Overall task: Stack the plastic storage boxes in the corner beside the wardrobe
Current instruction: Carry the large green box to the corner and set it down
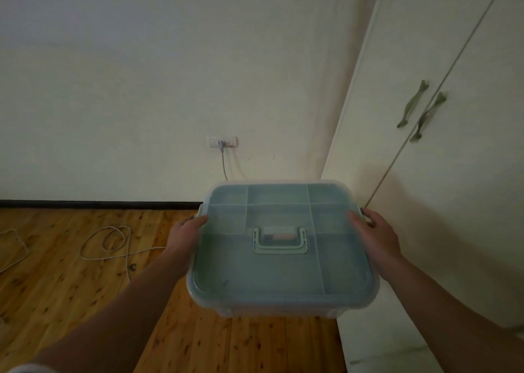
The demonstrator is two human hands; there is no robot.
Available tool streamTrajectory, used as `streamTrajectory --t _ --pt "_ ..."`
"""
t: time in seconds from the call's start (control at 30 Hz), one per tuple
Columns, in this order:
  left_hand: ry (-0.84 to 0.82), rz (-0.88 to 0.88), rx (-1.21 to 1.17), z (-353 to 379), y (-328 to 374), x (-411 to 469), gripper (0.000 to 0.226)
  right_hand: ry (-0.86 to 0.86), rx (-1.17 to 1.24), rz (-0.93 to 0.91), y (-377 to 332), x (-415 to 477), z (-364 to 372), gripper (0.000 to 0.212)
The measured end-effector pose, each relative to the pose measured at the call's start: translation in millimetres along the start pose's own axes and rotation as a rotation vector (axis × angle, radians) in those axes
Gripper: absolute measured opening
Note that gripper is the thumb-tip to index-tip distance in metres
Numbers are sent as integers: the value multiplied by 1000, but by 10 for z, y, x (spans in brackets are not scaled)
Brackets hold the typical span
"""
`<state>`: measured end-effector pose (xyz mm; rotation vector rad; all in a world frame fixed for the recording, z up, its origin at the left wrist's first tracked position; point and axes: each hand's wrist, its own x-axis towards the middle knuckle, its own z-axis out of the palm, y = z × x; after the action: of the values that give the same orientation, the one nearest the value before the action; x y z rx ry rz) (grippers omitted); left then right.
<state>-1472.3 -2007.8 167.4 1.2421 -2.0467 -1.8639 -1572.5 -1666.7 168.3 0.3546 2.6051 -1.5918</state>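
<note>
Plastic storage box (280, 259) held level. Left hand (184, 231) and right hand (378, 231): each grip curled on opposite lid edges. Box just left of wardrobe (439, 188), right hand nearer; corner ahead, below.

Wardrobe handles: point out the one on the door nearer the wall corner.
The left-hand handle: it sits higher in the view, closer to the wall. The other handle is lower and to its right, farther from the corner.
</note>
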Motion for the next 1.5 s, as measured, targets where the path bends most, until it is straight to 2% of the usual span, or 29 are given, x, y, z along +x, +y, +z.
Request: streamTrajectory --t 0.37,0.57,0.73,0.9,1.17,1.5 --pt "6 8 -27 455 440 921 49 -14 -41 -4 -312 1100 263 54" --pt "-58 -39 -20 644 681 1488 54 -1 -46 1 -445 1668 555 52" --pt "-105 -47 -18 794 917 2019 48 -14 -39 37 -580 2129 782 53" --pt "-113 -74 -3 941 1128 2533 59 -13 -51 69 -681 2505 992 54" --pt "-153 -96 38 1267 1290 3171 54 -28 -28 91 -716 3036 1215 57" --pt "-67 -168 92 1698 1294 3529 54 -128 -67 161 -482 3736 1374 56"
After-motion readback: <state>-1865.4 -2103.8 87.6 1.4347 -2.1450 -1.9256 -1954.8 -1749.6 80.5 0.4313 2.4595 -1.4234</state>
